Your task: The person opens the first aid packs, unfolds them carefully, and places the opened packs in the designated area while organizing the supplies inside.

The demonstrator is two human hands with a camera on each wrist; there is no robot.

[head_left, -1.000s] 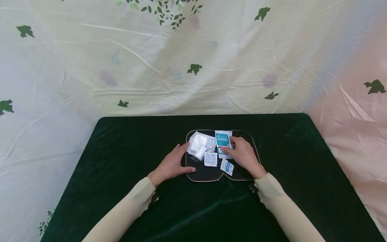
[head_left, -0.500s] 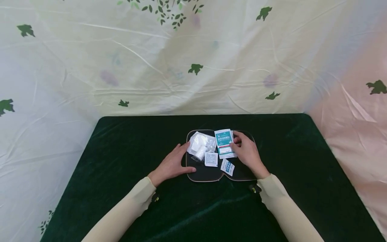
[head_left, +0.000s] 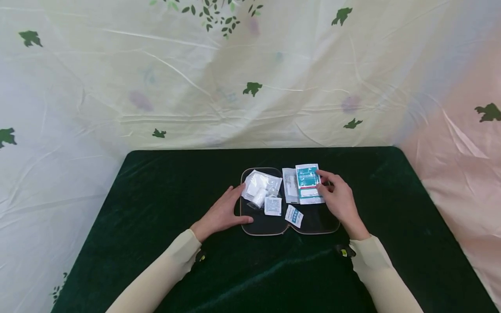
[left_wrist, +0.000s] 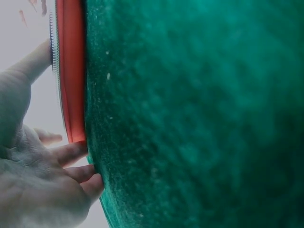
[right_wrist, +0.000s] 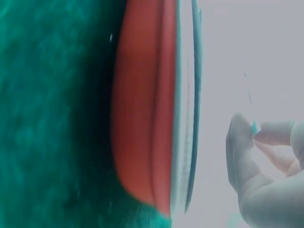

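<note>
My right hand (head_left: 339, 195) pinches a teal-and-white sachet (head_left: 308, 179) by its right edge, thumb against fingertips, above the right half of the case. Only a thin sliver of the sachet shows in the right wrist view, between the fingertips. A white printed packet (head_left: 290, 186) lies just left of it, partly overlapped. My left hand (head_left: 223, 212) rests at the left edge of the unzipped black-lined case (head_left: 270, 226), fingers spread and nearly straight, thumb over the front left rim. From the left wrist, fingertips touch the red outer wall (left_wrist: 72, 76) of the case.
In the left half lie clear-wrapped white packs (head_left: 258, 179), a white roll (head_left: 259, 198) and a small square white packet (head_left: 272, 206). A small blue-and-white packet (head_left: 294, 216) lies near the middle notch. Dark green cloth (head_left: 188, 182) covers the table; a patterned curtain (head_left: 274, 113) hangs behind.
My right hand has moved right with the teal-and-white sachet, uncovering the white printed packet beneath it. My left hand stays at the case's left edge.
</note>
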